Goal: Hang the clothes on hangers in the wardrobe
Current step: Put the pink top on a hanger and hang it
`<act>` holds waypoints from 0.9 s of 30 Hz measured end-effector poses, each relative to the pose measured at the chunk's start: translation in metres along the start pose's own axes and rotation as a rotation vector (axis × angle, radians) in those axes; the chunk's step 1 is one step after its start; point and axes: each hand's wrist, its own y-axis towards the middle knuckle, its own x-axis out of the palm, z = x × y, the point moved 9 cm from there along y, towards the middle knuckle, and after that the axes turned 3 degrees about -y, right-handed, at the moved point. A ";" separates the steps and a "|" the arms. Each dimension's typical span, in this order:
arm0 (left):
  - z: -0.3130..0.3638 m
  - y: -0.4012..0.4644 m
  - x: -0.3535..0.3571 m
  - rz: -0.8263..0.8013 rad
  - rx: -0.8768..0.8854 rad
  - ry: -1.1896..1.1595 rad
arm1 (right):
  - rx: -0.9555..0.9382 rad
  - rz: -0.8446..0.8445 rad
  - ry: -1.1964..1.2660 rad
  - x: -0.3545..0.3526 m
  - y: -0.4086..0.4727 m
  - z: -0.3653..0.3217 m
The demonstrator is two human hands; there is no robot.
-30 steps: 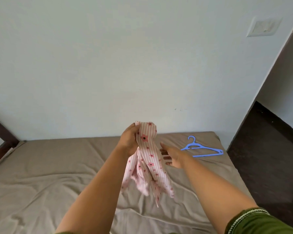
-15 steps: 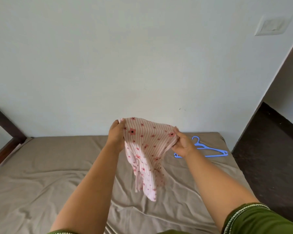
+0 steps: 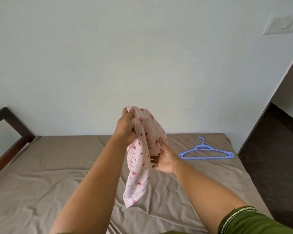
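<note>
- Left hand is gripping the top of a pink striped floral garment.
- Right hand is pinching its right edge.
- Blue hanger is lying far right on the bed.

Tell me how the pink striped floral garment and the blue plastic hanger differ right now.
The pink striped floral garment hangs bunched in the air, gripped by the left hand and right hand; the blue plastic hanger lies flat, untouched, on the brown bedsheet. The garment is soft and patterned; the hanger is rigid and plain.
</note>
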 end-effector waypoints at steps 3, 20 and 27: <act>-0.002 -0.003 -0.001 -0.019 -0.096 -0.100 | -0.057 -0.046 -0.017 0.011 -0.001 -0.008; -0.043 -0.003 -0.054 0.205 -0.467 -0.057 | -0.145 0.568 -0.404 -0.075 -0.004 -0.069; -0.075 -0.012 -0.087 0.269 -0.517 0.073 | -0.147 0.404 -0.044 -0.064 -0.029 -0.086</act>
